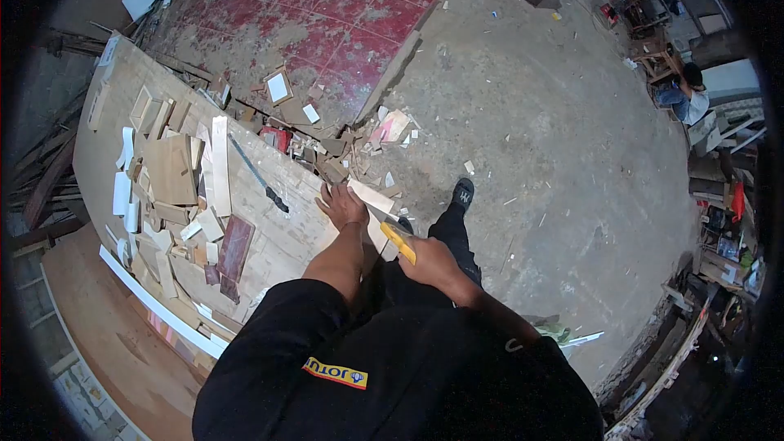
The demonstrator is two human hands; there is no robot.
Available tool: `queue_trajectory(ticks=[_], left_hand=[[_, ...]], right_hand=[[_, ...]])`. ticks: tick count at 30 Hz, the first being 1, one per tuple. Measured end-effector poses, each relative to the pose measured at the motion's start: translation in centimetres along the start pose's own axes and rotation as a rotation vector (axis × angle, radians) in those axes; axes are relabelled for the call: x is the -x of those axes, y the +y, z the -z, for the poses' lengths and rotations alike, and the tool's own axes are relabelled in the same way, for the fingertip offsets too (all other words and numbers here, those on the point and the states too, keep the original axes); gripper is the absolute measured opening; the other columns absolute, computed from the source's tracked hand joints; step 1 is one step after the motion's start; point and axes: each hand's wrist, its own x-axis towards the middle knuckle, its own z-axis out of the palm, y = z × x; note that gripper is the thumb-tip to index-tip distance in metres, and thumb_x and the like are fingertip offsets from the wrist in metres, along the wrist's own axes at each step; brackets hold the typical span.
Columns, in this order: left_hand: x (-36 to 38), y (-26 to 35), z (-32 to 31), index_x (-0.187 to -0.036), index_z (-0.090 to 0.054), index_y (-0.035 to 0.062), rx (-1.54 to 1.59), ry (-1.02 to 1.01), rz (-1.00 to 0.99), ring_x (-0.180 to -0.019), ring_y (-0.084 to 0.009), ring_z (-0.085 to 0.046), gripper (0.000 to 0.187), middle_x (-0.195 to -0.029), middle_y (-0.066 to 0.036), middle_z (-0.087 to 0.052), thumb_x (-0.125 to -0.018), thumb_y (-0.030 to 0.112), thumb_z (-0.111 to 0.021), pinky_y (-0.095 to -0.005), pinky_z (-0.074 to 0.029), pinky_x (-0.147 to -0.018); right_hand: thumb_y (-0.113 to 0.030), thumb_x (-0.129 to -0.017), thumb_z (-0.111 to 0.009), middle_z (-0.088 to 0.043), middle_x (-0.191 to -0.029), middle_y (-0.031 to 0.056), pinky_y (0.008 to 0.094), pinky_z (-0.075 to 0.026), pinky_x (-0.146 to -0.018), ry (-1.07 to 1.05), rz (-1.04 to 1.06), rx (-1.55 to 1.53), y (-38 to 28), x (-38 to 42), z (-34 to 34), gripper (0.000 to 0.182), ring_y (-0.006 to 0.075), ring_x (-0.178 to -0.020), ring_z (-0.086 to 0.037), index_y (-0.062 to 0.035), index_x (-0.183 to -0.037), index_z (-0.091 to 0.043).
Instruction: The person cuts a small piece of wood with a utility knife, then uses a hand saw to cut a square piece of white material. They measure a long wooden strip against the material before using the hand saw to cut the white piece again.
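Note:
My right hand (pixel 434 261) is closed around the yellow handle of a handsaw (pixel 398 243). The saw's metal blade slants up and left from the handle, beside a pale strip of wood (pixel 371 197) at the bench edge. Just left of that wood, my left hand (pixel 344 205) presses down with its fingers spread, its fingertips right by the wood's near end. Both hands are at the right edge of a wooden workbench (pixel 296 238). A dark-handled tool with a long thin blade (pixel 276 199) lies on the bench, left of my left hand.
Wood offcuts (pixel 173 170) and curled white strips (pixel 122 192) crowd the bench's left side. Scraps (pixel 333 165) litter the floor beyond the bench edge. My shoe (pixel 464 192) stands on the concrete floor (pixel 563 171). A person (pixel 692 98) sits far right, among furniture and clutter.

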Motion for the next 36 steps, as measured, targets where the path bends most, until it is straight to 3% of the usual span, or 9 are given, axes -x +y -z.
queue_trajectory(ticks=[5,7,14,17,19,23,26,30,36], left_hand=[[0.1,-0.1,-0.4,-0.118,-0.06,0.0059,0.001,0.065,-0.037,-0.143,-0.0357,-0.028,0.038,-0.132,-0.015,-0.055,-0.102,0.03,-0.035,-0.0623,-0.011,-0.118],[-0.2,0.1,-0.2,-0.116,-0.059,0.0104,-0.025,0.012,0.008,-0.145,-0.031,-0.026,0.033,-0.133,-0.008,-0.053,-0.102,0.028,-0.035,-0.06,-0.007,-0.12],[-0.3,0.1,-0.3,-0.117,-0.058,0.0103,-0.002,-0.005,0.019,-0.146,-0.0309,-0.026,0.033,-0.133,-0.009,-0.053,-0.103,0.029,-0.035,-0.0594,-0.007,-0.12],[-0.2,-0.4,-0.5,-0.116,-0.059,0.0098,0.006,0.045,0.013,-0.146,-0.0308,-0.025,0.035,-0.132,-0.01,-0.054,-0.103,0.03,-0.034,-0.059,-0.007,-0.12],[-0.3,-0.3,-0.6,-0.118,-0.06,0.0074,0.023,0.083,-0.027,-0.142,-0.0353,-0.03,0.04,-0.131,-0.016,-0.056,-0.102,0.032,-0.033,-0.0608,-0.011,-0.118],[-0.5,-0.1,-0.4,-0.117,-0.059,0.0067,-0.012,0.037,-0.015,-0.142,-0.0356,-0.03,0.039,-0.13,-0.016,-0.056,-0.101,0.032,-0.033,-0.061,-0.011,-0.118],[-0.2,-0.1,-0.2,-0.119,-0.057,0.0072,-0.024,-0.037,0.025,-0.146,-0.033,-0.024,0.037,-0.135,-0.012,-0.053,-0.102,0.029,-0.033,-0.0609,-0.005,-0.12],[-0.3,-0.2,-0.1,-0.119,-0.056,0.0073,-0.057,0.009,-0.001,-0.146,-0.0336,-0.024,0.036,-0.133,-0.013,-0.053,-0.102,0.028,-0.033,-0.0619,-0.005,-0.12],[-0.3,0.1,0.1,-0.117,-0.057,0.0079,0.002,-0.007,-0.003,-0.145,-0.0345,-0.026,0.035,-0.132,-0.013,-0.053,-0.102,0.028,-0.033,-0.0627,-0.005,-0.12]], right_hand=[[-0.029,-0.083,-0.065,-0.068,-0.081,0.0246,0.0508,-0.055,-0.073,-0.098,-0.113,0.026,-2.4,1.1,3.5,0.03,0.043,-0.079,-0.068,0.0003,-0.087,-0.068],[-0.029,-0.083,-0.066,-0.068,-0.081,0.0246,0.0505,-0.055,-0.073,-0.081,-0.108,0.038,-1.6,0.0,2.2,0.03,0.0428,-0.079,-0.068,0.0007,-0.087,-0.068],[-0.03,-0.082,-0.066,-0.068,-0.08,0.0238,0.0508,-0.054,-0.071,-0.026,-0.019,-0.036,1.5,0.0,0.0,0.03,0.043,-0.077,-0.067,-0.0002,-0.086,-0.068],[-0.032,-0.083,-0.066,-0.068,-0.08,0.0239,0.0509,-0.054,-0.072,-0.07,-0.103,-0.007,-2.7,1.4,4.5,0.032,0.0435,-0.077,-0.067,-0.0005,-0.087,-0.069],[-0.032,-0.083,-0.066,-0.068,-0.08,0.0243,0.0508,-0.054,-0.072,-0.082,-0.122,0.019,-2.6,1.1,3.9,0.033,0.0435,-0.078,-0.067,0.0,-0.087,-0.069],[-0.03,-0.084,-0.064,-0.068,-0.079,0.027,0.0518,-0.055,-0.075,-0.047,-0.055,0.047,-0.9,-1.9,0.1,0.034,0.0451,-0.079,-0.068,0.003,-0.085,-0.07],[-0.032,-0.083,-0.065,-0.068,-0.078,0.0275,0.0515,-0.055,-0.075,-0.021,-0.045,0.014,-0.3,-1.7,-0.9,0.036,0.0448,-0.078,-0.068,0.0038,-0.082,-0.07],[-0.031,-0.082,-0.064,-0.067,-0.078,0.0281,0.0517,-0.055,-0.075,-0.101,-0.092,0.041,-3.9,0.0,3.4,0.036,0.0443,-0.078,-0.069,0.0045,-0.084,-0.07],[-0.031,-0.083,-0.064,-0.068,-0.079,0.0275,0.0513,-0.055,-0.075,-0.039,-0.04,0.03,-1.3,-2.4,0.3,0.036,0.0447,-0.078,-0.068,0.0041,-0.086,-0.07]])
